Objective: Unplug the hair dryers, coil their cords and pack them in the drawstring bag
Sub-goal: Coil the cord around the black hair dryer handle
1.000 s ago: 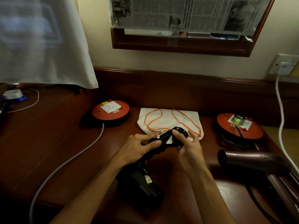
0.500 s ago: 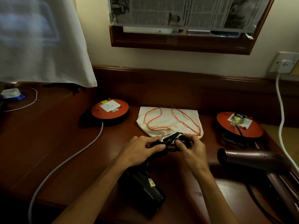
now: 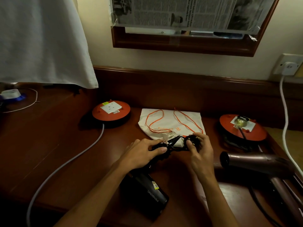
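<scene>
Black cord (image 3: 173,145), pinched between both hands' fingers (image 3: 161,149)

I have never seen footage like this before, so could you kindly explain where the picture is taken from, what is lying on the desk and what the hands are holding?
There is no machine here: a person wears a wide-angle camera on the head, looking forward and down, so the two arms are the wearer's own. The left hand and right hand both grip the black cord of the black hair dryer, which lies on the wooden desk; the right one holds the end with the plug. Just behind them lies a pale drawstring bag with orange strings. A second, brown hair dryer lies to the right, its cord seemingly leading to the right orange socket reel, where a plug sits. The left orange reel has an empty socket.
</scene>
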A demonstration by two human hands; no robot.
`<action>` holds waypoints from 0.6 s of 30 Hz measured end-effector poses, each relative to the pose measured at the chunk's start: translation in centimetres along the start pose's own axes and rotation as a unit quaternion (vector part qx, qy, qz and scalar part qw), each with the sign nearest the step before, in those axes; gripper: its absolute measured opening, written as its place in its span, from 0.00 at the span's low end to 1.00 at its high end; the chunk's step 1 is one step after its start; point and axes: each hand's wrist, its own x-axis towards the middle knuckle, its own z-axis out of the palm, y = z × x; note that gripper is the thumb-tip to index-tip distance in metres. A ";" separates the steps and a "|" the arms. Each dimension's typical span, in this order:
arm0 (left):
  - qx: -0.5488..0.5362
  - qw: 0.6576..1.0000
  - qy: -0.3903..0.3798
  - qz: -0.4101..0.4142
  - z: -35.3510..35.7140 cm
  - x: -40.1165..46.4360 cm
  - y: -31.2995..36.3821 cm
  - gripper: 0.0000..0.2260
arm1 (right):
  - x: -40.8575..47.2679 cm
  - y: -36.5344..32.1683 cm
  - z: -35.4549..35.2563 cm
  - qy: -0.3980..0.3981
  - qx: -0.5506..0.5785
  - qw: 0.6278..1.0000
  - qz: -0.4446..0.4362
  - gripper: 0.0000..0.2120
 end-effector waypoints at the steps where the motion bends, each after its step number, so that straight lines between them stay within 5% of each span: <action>1: -0.001 1.000 -0.003 0.002 0.0 0.0 -0.1 0.24 | 0.2 0.2 -0.1 0.021 0.017 0.999 0.018 0.14; 4: -0.007 1.000 -0.016 0.007 -0.1 0.1 -0.2 0.27 | 0.9 1.0 -0.5 0.060 0.135 0.983 0.112 0.12; 8: 0.010 0.998 -0.060 0.016 -0.3 0.6 -1.0 0.30 | 0.8 0.7 -1.3 -0.061 0.204 0.949 0.231 0.11; 12: 0.023 0.994 -0.103 0.029 -1.1 0.9 -1.1 0.30 | 0.5 1.2 -2.2 -0.128 0.095 0.957 0.242 0.14; 16: 0.059 0.990 -0.124 0.026 -0.9 1.3 -1.4 0.30 | 0.6 1.3 -2.5 -0.164 -0.224 0.953 0.122 0.13; 18: 0.069 0.989 -0.131 0.025 -0.8 1.5 -1.6 0.32 | 0.6 0.8 -2.7 -0.158 -0.254 0.949 0.102 0.13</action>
